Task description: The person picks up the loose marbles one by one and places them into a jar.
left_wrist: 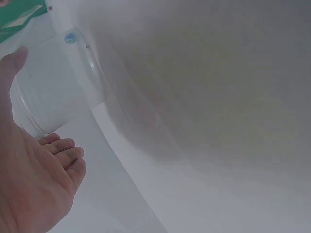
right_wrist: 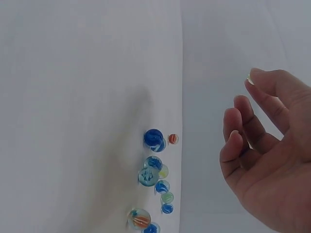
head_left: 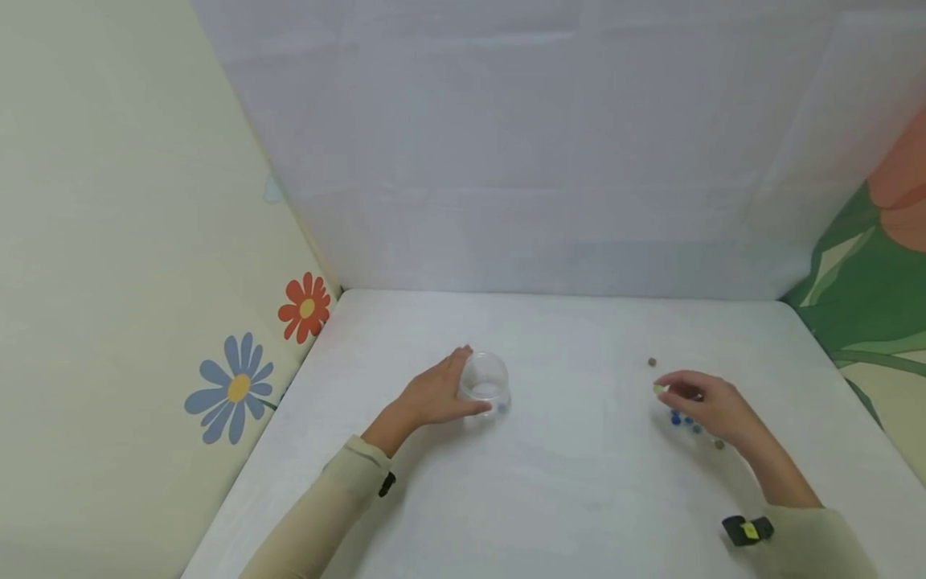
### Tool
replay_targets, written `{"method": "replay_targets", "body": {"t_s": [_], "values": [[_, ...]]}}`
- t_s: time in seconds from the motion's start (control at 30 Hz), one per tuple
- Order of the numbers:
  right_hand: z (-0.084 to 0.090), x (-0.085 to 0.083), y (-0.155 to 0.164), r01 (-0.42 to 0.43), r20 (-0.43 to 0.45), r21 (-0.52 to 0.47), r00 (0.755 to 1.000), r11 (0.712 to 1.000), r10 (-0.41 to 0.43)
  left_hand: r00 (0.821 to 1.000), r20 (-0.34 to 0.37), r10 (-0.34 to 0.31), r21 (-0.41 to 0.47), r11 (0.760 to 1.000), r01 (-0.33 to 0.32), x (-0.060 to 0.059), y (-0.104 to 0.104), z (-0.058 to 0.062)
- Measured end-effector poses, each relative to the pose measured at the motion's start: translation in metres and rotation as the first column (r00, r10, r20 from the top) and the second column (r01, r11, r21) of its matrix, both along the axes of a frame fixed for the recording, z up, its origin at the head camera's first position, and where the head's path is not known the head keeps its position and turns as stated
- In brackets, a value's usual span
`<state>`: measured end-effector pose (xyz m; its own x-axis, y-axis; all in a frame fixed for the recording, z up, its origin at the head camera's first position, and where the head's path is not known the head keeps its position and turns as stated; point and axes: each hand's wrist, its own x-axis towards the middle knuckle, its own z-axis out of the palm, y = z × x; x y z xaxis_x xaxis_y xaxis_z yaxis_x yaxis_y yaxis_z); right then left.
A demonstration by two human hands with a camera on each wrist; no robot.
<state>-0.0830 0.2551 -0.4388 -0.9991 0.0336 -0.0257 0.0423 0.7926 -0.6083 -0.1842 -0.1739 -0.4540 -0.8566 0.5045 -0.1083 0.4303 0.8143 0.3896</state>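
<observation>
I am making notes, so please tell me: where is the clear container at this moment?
The clear container is near the middle of the head view, held by the left hand, with the right hand farther right.

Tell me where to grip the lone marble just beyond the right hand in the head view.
Pinch the lone marble at opposite sides of its widest part, probably coming from above: it looks small and round, and it lies apart from the other marbles, so both sides seem free.

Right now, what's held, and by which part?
Left hand: clear cylindrical container, by its side wall. Right hand: small pale-green round marble, pinched by its sides.
</observation>
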Motion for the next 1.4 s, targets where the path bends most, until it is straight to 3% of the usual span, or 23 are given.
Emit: {"method": "replay_targets", "body": {"t_s": [0.7,1.4], "values": [[0.0,-0.017,-0.027,-0.123,-0.097,-0.051,0.988,0.991,0.117,1.0,-0.012,0.004,0.008,1.0,-0.004,-0.002,0.002,-0.003],[0.006,-0.033,-0.059,-0.181,-0.082,-0.092,0.981,0.979,0.174,1.0,-0.022,0.004,0.021,1.0,-0.004,-0.002,0.002,-0.007]]}}
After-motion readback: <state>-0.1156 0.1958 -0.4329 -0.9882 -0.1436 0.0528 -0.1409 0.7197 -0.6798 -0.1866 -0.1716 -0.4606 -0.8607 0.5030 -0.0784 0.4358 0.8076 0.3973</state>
